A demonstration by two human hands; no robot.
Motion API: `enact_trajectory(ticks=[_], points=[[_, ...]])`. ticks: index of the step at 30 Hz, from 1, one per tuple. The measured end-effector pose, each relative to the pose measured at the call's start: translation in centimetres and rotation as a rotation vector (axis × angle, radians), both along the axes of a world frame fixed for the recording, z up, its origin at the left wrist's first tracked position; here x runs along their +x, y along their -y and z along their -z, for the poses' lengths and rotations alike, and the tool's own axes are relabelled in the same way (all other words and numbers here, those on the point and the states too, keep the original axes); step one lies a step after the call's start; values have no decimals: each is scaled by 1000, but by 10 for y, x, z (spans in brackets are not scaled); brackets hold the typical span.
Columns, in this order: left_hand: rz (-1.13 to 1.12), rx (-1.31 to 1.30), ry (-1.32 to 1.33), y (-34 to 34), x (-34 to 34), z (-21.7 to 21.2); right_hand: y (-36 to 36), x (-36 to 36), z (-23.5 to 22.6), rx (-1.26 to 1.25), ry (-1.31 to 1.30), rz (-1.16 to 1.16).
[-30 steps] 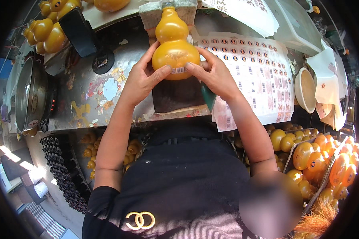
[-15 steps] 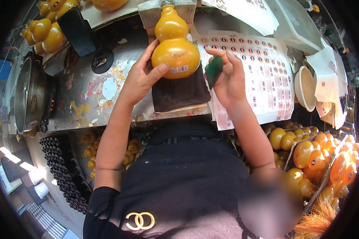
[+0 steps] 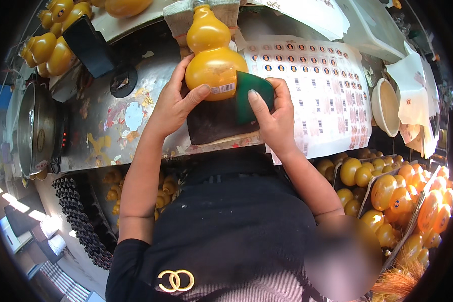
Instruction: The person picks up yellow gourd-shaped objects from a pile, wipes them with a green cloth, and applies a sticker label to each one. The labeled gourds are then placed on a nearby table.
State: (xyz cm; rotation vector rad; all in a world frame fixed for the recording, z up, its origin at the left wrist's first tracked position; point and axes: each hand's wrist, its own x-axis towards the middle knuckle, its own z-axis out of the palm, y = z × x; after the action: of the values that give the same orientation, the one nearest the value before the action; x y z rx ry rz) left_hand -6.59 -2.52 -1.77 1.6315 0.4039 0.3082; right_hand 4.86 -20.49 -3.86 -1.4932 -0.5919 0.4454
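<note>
A glossy yellow gourd-shaped bottle (image 3: 214, 65) lies on a padded rest, its narrow neck pointing away from me. A small white barcode sticker (image 3: 223, 89) shows near its base. My left hand (image 3: 178, 98) is wrapped round the bottle's lower left side, thumb close to the sticker. In my right hand (image 3: 277, 113) is a flat dark green scraper (image 3: 251, 95), gripped between thumb and fingers. Its edge meets or overlaps the bottle's lower right side. Below the bottle lies a dark cloth (image 3: 211, 123).
Sheets of round and barcode stickers (image 3: 317, 85) cover the bench's right side. A phone (image 3: 89, 48) stands on a holder at the left, near a metal pan (image 3: 35, 128). A pale bowl (image 3: 386, 107) is at right. Crated yellow gourd bottles (image 3: 387, 194) sit below the bench.
My right hand has moved left and down, bringing the green scraper, earlier blurred and edge-on, flat against the bottle's right side. My left hand keeps its hold.
</note>
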Motion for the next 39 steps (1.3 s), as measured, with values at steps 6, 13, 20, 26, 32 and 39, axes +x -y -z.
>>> enact_trajectory(ticks=[6, 13, 20, 26, 32, 39], points=[[17, -14, -4, -6, -1, 4, 1, -4, -5, 63, 329, 192], [42, -112, 13, -9, 0, 7, -26, -23, -6, 151, 1125, 124], [8, -232, -6, -9, 0, -2, -38, -39, -14, 42, 1075, -84], [-111, -127, 91, 3, 13, -6, 0, -18, -40, 27, 288, -256], [-171, -214, 52, 11, 19, -12, -14, 48, -49, -281, -25, -186], [-173, -348, 40, 8, 17, -7, -47, 62, -44, -509, 119, -394]])
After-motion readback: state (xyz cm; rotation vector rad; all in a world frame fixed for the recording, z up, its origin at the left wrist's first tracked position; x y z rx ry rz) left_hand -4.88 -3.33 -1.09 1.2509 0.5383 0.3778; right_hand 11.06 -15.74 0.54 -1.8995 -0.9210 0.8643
